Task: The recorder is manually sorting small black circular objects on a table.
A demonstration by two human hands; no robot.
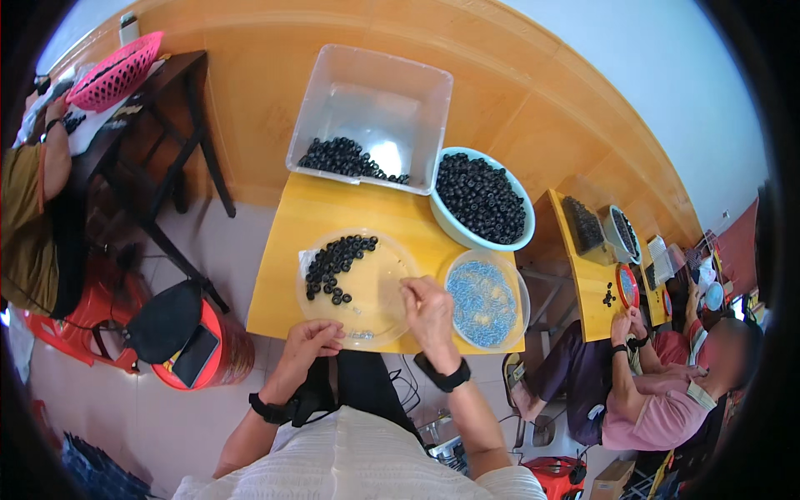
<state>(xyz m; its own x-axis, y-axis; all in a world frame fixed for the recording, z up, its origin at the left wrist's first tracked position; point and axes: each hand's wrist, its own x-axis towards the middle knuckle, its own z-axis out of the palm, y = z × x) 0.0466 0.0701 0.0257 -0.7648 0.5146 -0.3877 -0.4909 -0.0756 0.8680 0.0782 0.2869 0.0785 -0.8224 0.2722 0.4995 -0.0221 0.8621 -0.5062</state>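
Observation:
A clear round tray [379,267] lies on the yellow table in front of me. Small black rings [333,257] are heaped on its left side, and a few tiny clear pieces show by its near edge. At the tray's lower left edge is my left hand [310,350], its fingertips pinched together. My right hand [431,312] is closed over the right edge of the tray. Whatever either hand holds is too small or hidden to make out. Right beside it, a round clear tub [525,310] contains many small blue-and-clear pieces [477,292].
Behind the tray stand a clear bin [367,92] and a light blue bowl [444,218], both with black rings. Rightward, another person works at a second yellow table [593,312]. At left are a dark table [179,71], a person's arm and a red bucket [237,354].

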